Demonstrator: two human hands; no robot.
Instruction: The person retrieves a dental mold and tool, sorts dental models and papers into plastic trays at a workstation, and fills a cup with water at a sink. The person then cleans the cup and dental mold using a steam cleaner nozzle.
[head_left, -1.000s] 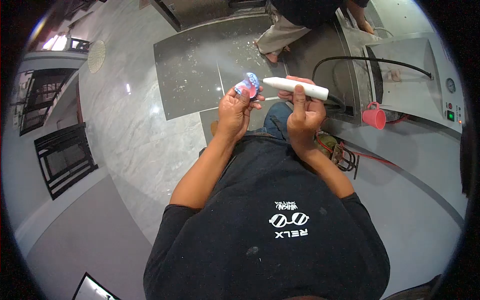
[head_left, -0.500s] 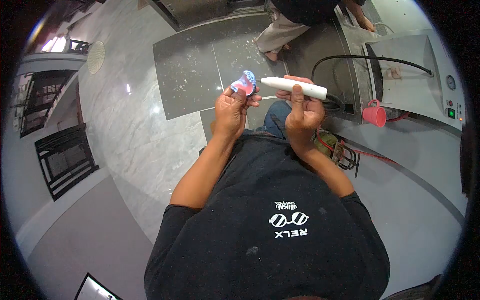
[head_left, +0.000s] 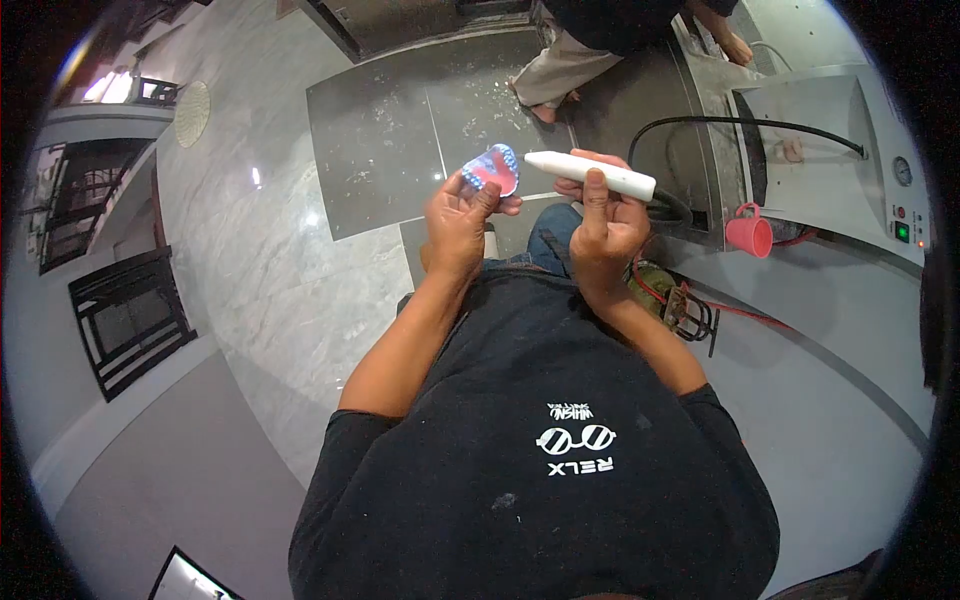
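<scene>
My left hand (head_left: 460, 218) is closed around the near edge of a denture (head_left: 492, 170), its thumb on top. The denture has a pink plate and a row of bluish-looking teeth along its curved rim. In my right hand (head_left: 608, 228) lies a white, pen-shaped handpiece (head_left: 585, 172), pinched between the thumb below and the fingers above. Its tapered tip points left at the denture's toothed edge, with a small gap between them. A dark hose (head_left: 672, 205) runs from the handpiece's back end.
At right stands a light-grey machine (head_left: 815, 135) with a pressure gauge (head_left: 902, 172), a lit green switch (head_left: 902, 231) and a black hose. A pink mug (head_left: 748, 232) hangs near its front. Another person (head_left: 600, 40) is ahead, one hand (head_left: 737, 48) near the counter.
The denture has tilted in my left hand, so more of its inner face and both sides of its tooth row show. The handpiece has barely moved.
</scene>
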